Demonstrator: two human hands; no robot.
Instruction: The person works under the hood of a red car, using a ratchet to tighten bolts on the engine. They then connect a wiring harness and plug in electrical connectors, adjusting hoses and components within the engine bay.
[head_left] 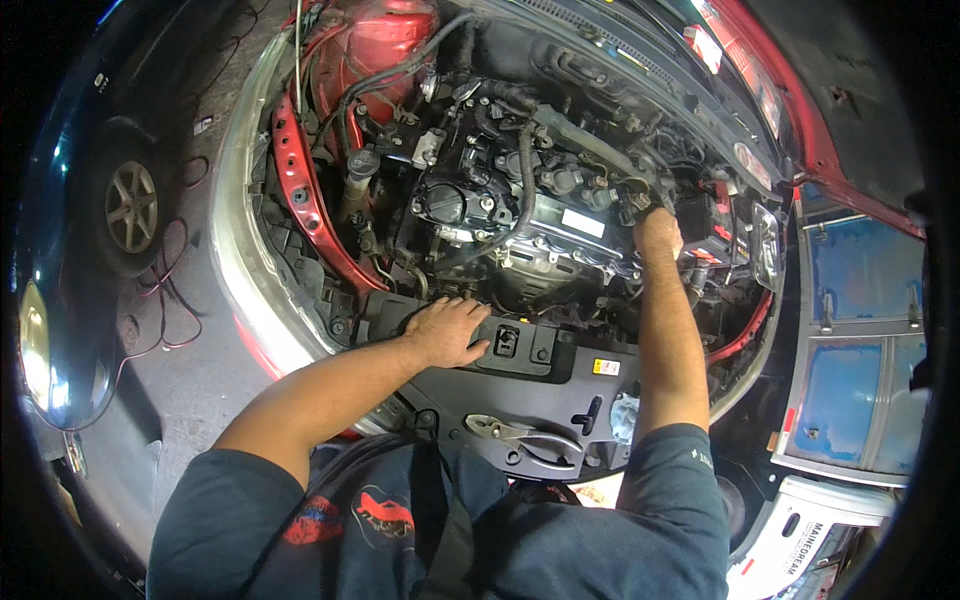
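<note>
Below me is the open engine bay of a red car, with an engine [540, 210] in its middle. My left hand [447, 331] rests palm down on the black plastic front cover [480, 395], its fingers stretched out beside the hood latch opening [507, 341]. My right hand [659, 238] reaches to the engine's right end, near the ignition coils [600, 195]. Its fingers are curled closed and partly hidden, and what they grip cannot be made out. Pliers [530, 440] lie on the front cover close to my body, with a crumpled light-blue cloth [625, 418] to their right.
Right of my right hand sits the battery [712, 228] with red parts. A thin prop rod [298, 50] stands at the far left. The raised hood [850, 110] is at upper right. A dark car [90, 200], blue cabinet [850, 390] and white box [800, 535] flank the bay.
</note>
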